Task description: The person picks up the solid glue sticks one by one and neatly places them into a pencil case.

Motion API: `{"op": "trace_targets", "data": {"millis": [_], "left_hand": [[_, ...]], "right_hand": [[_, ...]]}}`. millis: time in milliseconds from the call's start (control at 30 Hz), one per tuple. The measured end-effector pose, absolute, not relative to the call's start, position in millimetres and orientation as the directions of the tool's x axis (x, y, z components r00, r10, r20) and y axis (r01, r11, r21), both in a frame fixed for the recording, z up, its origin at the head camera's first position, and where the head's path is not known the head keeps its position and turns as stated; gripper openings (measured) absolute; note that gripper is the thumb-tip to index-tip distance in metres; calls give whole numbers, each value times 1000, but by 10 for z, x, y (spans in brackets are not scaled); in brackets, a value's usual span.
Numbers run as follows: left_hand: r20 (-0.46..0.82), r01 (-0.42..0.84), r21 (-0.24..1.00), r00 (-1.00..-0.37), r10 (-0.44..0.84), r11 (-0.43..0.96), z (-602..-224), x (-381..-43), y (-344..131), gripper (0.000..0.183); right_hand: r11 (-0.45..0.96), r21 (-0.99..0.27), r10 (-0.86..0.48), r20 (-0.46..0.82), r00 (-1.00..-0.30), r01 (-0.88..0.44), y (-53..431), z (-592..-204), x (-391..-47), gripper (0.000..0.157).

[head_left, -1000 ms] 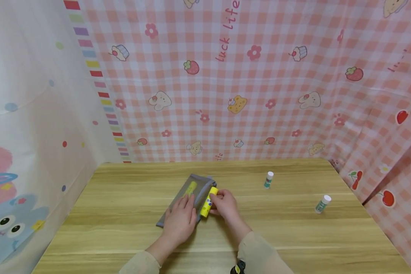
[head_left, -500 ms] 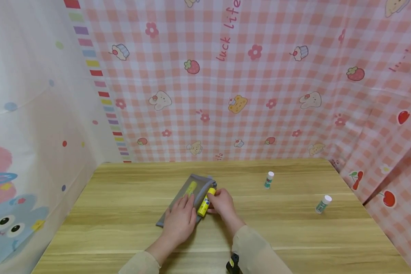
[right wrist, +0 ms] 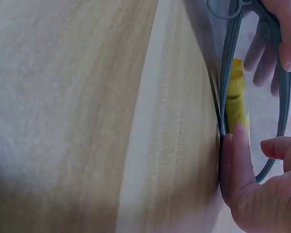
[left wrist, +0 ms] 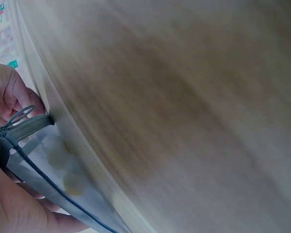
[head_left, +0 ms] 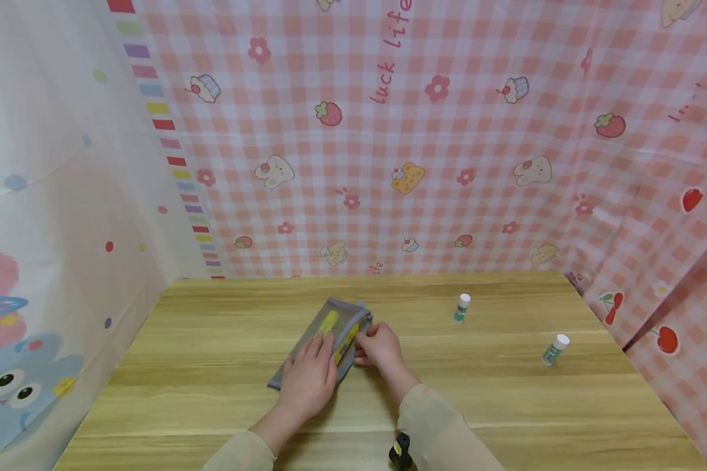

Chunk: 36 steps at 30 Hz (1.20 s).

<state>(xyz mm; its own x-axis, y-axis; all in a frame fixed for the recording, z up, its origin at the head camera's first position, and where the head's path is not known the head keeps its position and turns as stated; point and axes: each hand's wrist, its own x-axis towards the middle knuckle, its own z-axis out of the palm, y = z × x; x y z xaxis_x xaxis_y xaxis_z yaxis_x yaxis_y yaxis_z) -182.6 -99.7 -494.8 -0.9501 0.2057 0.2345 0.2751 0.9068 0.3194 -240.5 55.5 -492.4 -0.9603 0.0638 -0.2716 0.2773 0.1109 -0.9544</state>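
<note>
Even light — wrist views hazy

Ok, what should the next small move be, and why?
Probably nudge the yellow stick a little deeper into the mesh pouch with the right hand: the stick lies in the pouch's open mouth, that hand's fingers touch it, and the left hand rests on the pouch, which should steady it.

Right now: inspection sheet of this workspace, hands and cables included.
Surface: wood-grain table.
Job items: grey mesh pouch on it; first yellow stick seen through the mesh, second yellow stick in the opening.
Clutter: two white-capped tubes, right of the pouch; dark object by the right sleeve, unclear.
Hands: left hand rests on the pouch; right hand touches the second stick.
Cables: nothing seen.
Surroundings: pink checked cloth behind, white printed cloth at left.
</note>
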Motion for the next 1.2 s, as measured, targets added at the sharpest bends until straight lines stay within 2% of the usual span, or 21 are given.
{"op": "trace_targets", "data": {"millis": [333, 633, 967, 1200], "left_hand": [[261, 291, 318, -942, 212, 902, -4956, -1828, -998, 48], [241, 275, 328, -949, 201, 904, -4956, -1832, -1003, 48], [257, 282, 323, -945, 203, 904, -4963, -1834, -1000, 48], [253, 281, 323, -946, 203, 904, -4955, -1829, -997, 48]], "right_hand": [[13, -954, 4, -298, -955, 298, 640, -4914, -2331, 38], [-41, -968, -38, -246, -968, 248, 742, -4890, -2220, 39], [-42, -987, -11, -152, -988, 152, 882, -4873, -2147, 33], [-19, -993, 24, -119, -993, 118, 1012, -4854, -2113, 35]]}}
